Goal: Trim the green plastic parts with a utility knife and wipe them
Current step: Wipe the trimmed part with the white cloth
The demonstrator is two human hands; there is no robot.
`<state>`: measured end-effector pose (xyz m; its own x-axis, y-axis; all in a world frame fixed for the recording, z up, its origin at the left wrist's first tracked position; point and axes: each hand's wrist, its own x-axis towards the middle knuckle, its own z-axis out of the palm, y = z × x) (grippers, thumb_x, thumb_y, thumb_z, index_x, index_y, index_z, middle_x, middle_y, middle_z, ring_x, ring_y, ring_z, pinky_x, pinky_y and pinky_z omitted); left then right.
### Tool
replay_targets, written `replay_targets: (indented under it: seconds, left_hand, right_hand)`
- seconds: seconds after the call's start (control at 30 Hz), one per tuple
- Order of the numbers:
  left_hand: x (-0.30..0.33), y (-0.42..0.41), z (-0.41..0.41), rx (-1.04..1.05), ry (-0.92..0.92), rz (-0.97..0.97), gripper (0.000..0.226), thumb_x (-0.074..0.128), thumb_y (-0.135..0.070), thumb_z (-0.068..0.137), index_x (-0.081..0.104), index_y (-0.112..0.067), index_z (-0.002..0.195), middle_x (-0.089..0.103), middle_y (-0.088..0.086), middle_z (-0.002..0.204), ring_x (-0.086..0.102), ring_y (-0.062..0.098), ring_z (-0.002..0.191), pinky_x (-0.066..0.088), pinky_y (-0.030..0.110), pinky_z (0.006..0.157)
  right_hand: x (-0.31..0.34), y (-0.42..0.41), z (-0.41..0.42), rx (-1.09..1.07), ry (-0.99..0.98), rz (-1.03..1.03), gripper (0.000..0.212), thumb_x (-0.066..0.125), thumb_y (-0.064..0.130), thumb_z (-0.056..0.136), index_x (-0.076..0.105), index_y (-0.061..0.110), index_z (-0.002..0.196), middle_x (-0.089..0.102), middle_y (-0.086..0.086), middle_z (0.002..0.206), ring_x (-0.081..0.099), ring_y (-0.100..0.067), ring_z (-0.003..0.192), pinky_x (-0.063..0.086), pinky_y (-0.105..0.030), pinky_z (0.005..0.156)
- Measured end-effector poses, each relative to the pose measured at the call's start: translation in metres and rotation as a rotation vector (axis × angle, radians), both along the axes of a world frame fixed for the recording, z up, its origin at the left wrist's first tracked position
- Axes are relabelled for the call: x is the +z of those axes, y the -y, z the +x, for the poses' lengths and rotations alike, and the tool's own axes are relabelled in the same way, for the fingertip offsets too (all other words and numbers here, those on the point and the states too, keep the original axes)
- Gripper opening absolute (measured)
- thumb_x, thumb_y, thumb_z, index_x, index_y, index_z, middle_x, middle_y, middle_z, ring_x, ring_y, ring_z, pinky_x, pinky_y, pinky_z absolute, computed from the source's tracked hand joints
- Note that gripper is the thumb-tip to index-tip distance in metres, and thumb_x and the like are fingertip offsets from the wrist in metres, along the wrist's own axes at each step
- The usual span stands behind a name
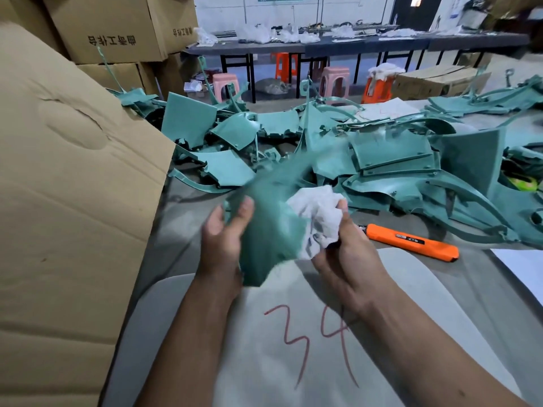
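A green plastic part (pixel 271 227) is held up above the desk (pixel 182 201) near the middle of the view, blurred at its upper end. It is gripped at its 9 o'clock edge by the left hand (pixel 224 239), whose thumb is laid on the near face while the other fingers are curled behind it. A crumpled white cloth (pixel 318 218) is pressed against the part's 3 o'clock edge and is bunched in the right hand (pixel 346 257), the fingers of which are closed round it.

At 3 o'clock from the right hand, an orange utility knife (pixel 411 240) is seen lying flat on the desk, apart from both hands; whether its blade is out cannot be told. From 10 o'clock round to 3 o'clock of the held part, a heap of green plastic parts (pixel 390 168) is spread over the desk, many overlapping one another. Below the forearms, at 6 o'clock, a pale sheet (pixel 293 362) marked with a red "34" is laid out. At 9 o'clock a large cardboard flap (pixel 73 201) is stood against the desk's edge, with stacked cardboard boxes (pixel 108 27) behind it at 11 o'clock. At 12 o'clock, far back, a long dark table (pixel 352 44) strewn with white bags is visible, with pink and orange stools (pixel 335 83) set beneath it.
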<state>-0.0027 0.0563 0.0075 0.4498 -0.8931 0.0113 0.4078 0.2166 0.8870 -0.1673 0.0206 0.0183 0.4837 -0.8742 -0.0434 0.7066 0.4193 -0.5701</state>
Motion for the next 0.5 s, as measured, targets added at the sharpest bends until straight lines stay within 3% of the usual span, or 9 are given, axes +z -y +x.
replay_targets:
  seconds: [0.1,0.17,0.27,0.33,0.4,0.43,0.5]
  left_hand:
    - [-0.004,0.0,-0.01,-0.117,0.173,0.051,0.033,0.077,-0.023,0.088,0.068,-0.011,0.117,0.075,0.014,0.112,0.073,0.037,0.103,0.061,0.048,0.083]
    - [-0.003,-0.002,-0.008,-0.179,0.171,0.07,0.031,0.077,-0.022,0.089,0.068,-0.012,0.117,0.075,0.014,0.114,0.072,0.037,0.103,0.061,0.048,0.083]
    - [0.0,-0.006,-0.001,-0.292,0.093,0.115,0.038,0.075,-0.028,0.088,0.07,-0.011,0.121,0.074,0.015,0.118,0.072,0.034,0.106,0.061,0.038,0.078]
    - [0.0,-0.009,0.002,-0.377,0.089,0.135,0.04,0.074,-0.032,0.09,0.069,-0.01,0.124,0.072,0.016,0.122,0.071,0.034,0.11,0.06,0.041,0.084]
    - [0.0,-0.011,0.004,-0.479,0.051,0.158,0.04,0.07,-0.035,0.093,0.069,-0.009,0.125,0.071,0.019,0.122,0.071,0.035,0.107,0.06,0.043,0.086]
    - [0.003,-0.012,0.004,-0.533,-0.007,0.172,0.037,0.066,-0.035,0.095,0.071,-0.008,0.121,0.073,0.019,0.113,0.074,0.033,0.095,0.061,0.038,0.077]
    - [0.01,-0.012,0.004,-0.638,-0.215,0.194,0.031,0.059,-0.033,0.093,0.07,-0.005,0.102,0.069,0.012,0.075,0.068,0.022,0.056,0.055,0.027,0.048]
  right_hand:
    - [-0.011,-0.001,-0.004,-0.011,-0.217,-0.2,0.038,0.086,0.023,0.082,0.064,0.005,0.107,0.074,-0.02,0.102,0.075,-0.03,0.092,0.061,-0.042,0.081]
    - [-0.008,0.003,-0.009,-0.125,-0.471,-0.307,0.032,0.095,0.032,0.068,0.07,0.018,0.08,0.07,-0.02,0.089,0.069,-0.032,0.081,0.054,-0.043,0.078]
    - [0.002,0.005,-0.014,-0.109,-0.654,-0.377,0.059,0.099,0.056,0.049,0.064,0.012,0.066,0.054,-0.018,0.076,0.046,-0.029,0.067,0.038,-0.041,0.061]
    - [0.002,0.004,-0.019,-0.092,-0.691,-0.452,0.053,0.097,0.049,0.063,0.066,0.005,0.062,0.055,-0.01,0.064,0.049,-0.021,0.058,0.04,-0.033,0.056]
    - [0.005,-0.003,-0.022,-0.047,-0.681,-0.55,0.035,0.091,0.047,0.07,0.074,0.019,0.055,0.062,0.009,0.055,0.057,-0.005,0.047,0.046,-0.018,0.047]
    - [0.004,-0.005,-0.024,0.007,-0.636,-0.594,0.032,0.092,0.047,0.071,0.077,0.022,0.059,0.066,0.009,0.057,0.061,-0.002,0.051,0.048,-0.015,0.049]
    - [0.008,-0.007,-0.023,0.132,-0.437,-0.601,0.023,0.091,0.036,0.075,0.078,0.018,0.07,0.069,0.003,0.065,0.064,-0.007,0.055,0.05,-0.018,0.052]
